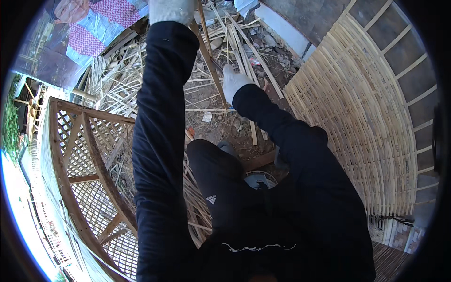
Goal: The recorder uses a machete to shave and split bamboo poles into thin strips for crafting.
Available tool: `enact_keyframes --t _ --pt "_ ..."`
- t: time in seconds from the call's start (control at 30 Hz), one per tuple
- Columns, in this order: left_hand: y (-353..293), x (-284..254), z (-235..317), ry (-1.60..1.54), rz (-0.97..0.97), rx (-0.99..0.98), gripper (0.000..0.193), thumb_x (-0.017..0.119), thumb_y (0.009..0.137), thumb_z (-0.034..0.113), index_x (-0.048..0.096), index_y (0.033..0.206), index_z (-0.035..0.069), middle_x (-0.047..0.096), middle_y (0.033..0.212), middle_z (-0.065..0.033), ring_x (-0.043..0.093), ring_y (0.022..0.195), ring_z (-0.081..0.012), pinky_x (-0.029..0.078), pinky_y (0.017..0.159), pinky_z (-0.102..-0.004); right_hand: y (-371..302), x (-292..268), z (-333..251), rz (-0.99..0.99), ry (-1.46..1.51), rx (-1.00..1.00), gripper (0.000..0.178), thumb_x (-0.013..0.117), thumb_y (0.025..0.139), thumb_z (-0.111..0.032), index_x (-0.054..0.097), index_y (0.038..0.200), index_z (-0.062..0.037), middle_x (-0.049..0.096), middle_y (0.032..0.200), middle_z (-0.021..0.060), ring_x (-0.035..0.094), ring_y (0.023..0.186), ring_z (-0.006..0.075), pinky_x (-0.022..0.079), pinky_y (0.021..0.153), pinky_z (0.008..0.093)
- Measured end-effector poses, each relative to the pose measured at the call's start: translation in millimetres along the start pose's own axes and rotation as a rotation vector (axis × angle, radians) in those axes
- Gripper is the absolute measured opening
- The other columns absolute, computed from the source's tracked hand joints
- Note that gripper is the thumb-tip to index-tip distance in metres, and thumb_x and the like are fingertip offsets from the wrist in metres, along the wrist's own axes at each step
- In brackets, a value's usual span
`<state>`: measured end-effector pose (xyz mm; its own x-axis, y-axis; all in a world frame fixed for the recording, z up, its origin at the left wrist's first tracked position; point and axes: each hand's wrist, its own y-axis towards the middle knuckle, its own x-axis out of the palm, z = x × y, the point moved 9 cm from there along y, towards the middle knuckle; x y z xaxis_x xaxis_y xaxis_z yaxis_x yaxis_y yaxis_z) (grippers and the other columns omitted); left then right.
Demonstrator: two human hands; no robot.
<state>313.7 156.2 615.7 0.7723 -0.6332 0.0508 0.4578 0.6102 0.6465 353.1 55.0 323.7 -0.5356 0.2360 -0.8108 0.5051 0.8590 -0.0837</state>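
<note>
My left hand (172, 10), in a white knit glove, reaches far forward to the top edge of the view, which cuts off its fingers. Just right of it, a long split bamboo strip (209, 63) slants down toward the ground. To the right of this strip is my right hand (234, 83), also gloved in white. Its fingers look closed, and a thin dark piece juts from it toward the bamboo. What that piece is I cannot make out. Several loose pale bamboo strips (244, 51) lie on the ground beyond my right hand.
A woven bamboo panel (352, 113) stands along the right. On the left is a wooden frame with lattice (87, 160). Bamboo scraps (110, 89) litter the dirt ground (199, 98). Patterned cloth (89, 35) is at the upper left, a pale low wall (284, 28) at the upper right.
</note>
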Motion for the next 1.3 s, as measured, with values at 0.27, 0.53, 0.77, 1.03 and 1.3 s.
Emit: enact_keyframes --t 0.27,0.53,0.77,1.03,1.3 --pt "-6.8 5.9 -18.5 -0.248 -0.254 -0.336 0.022 0.068 0.102 0.034 0.065 0.095 0.014 0.043 0.062 0.0066 0.036 0.046 -0.0074 0.027 0.045 -0.0257 15.2 55.8 29.5 -0.356 0.614 0.225 0.041 0.05 0.102 -0.04 0.07 0.101 -0.0038 0.072 0.084 0.0188 0.07 0.071 0.0402 0.057 0.067 0.0495" --pt "-3.2 -13.0 -9.5 -0.025 -0.051 -0.288 0.021 0.07 0.1 0.031 0.065 0.097 0.011 0.043 0.06 0.0061 0.037 0.045 -0.0088 0.028 0.044 -0.0262 16.7 20.6 12.3 -0.145 -0.033 0.018 0.042 0.047 0.104 -0.035 0.074 0.111 -0.0037 0.075 0.099 0.0242 0.074 0.092 0.0407 0.059 0.083 0.0504" --pt "-19.7 -3.7 -4.9 -0.106 -0.13 -0.233 0.018 0.067 0.102 0.028 0.065 0.096 0.012 0.038 0.058 0.0078 0.031 0.042 -0.0075 0.022 0.042 -0.0255 8.7 63.3 30.0 -0.259 -0.184 0.012 0.038 0.047 0.103 -0.031 0.074 0.111 -0.0043 0.075 0.104 0.0219 0.074 0.094 0.038 0.06 0.083 0.0478" --pt "-13.2 -17.8 1.7 -0.097 -0.217 -0.156 0.023 0.064 0.104 0.03 0.064 0.112 0.01 0.034 0.057 0.0089 0.029 0.042 -0.0057 0.022 0.04 -0.0243 24.2 113.8 48.0 -0.293 -0.005 0.054 0.039 0.054 0.1 -0.035 0.077 0.104 -0.0042 0.075 0.099 0.0238 0.074 0.097 0.0385 0.059 0.086 0.0481" --pt "-13.0 -86.8 -2.9 -0.114 0.22 -0.214 0.017 0.061 0.101 0.015 0.067 0.101 0.0 0.057 0.074 -0.0023 0.046 0.06 -0.0125 0.043 0.062 -0.0281 25.0 159.4 99.6 -0.198 0.14 0.229 0.04 0.052 0.1 -0.036 0.075 0.103 -0.0031 0.074 0.099 0.0262 0.073 0.096 0.041 0.059 0.082 0.0524"
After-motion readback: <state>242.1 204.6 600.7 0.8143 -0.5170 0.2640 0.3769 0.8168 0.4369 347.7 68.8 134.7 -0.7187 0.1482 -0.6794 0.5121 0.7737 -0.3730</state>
